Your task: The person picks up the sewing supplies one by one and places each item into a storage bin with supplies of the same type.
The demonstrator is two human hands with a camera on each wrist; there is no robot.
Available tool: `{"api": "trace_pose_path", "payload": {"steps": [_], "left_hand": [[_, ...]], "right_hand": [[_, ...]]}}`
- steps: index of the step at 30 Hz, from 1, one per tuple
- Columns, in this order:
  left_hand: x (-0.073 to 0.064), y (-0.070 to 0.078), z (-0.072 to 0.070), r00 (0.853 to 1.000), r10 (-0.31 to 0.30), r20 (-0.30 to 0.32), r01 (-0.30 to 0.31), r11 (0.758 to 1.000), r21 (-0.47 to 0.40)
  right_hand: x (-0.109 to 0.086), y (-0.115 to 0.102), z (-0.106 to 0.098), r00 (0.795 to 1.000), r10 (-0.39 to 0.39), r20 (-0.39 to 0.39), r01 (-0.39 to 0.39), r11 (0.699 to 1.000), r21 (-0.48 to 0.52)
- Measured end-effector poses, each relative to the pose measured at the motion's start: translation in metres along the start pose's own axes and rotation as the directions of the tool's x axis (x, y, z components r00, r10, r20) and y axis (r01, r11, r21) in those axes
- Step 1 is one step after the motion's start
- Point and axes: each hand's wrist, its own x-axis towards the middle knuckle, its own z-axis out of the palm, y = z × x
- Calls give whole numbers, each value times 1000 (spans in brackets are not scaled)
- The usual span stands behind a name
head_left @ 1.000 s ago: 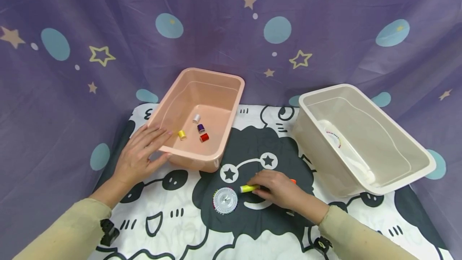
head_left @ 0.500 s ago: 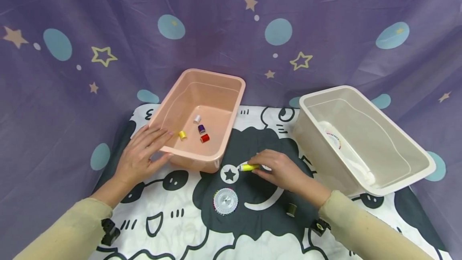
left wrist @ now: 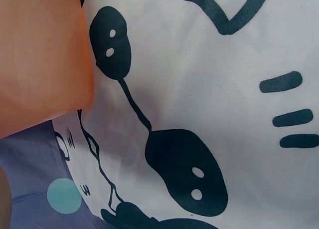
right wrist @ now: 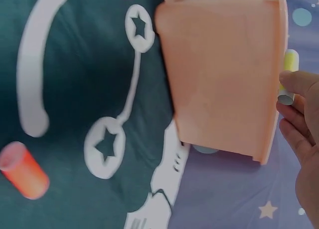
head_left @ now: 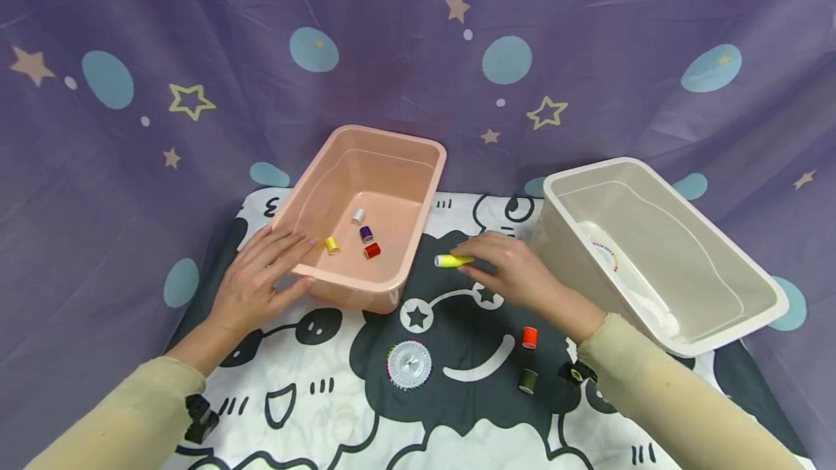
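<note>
Yellow spool pinched in your right hand, left hand straight-fingered on the pink bin, you had four spools inside, seemingly two spools left.

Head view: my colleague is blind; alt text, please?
A right hand holds a yellow spool in its fingers, between a pink bin containing four spools and a beige bin. The left hand touches the pink bin; an orange spool, an olive spool and a pin wheel lie on patterned cloth.
</note>
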Motion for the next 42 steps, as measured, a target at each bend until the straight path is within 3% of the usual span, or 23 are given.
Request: {"api": "trace_pose_path", "payload": {"steps": [11,19,34,42], "left_hand": [[-1,0,0,1000,-10,5,10,1000,10],[-1,0,1,1000,-8,-3,8,1000,-2],[1,0,0,1000,-5,-1,5,1000,-6],[0,-1,0,1000,-3,0,3,1000,-2]], "right_hand": [[37,6,-18,999,-41,-20,41,999,7],[63,8,-23,998,-65,11,65,998,19],[112,6,-26,983,-102,156,103,995,0],[137,6,-21,961,-115,251,122,993,-10]]}}
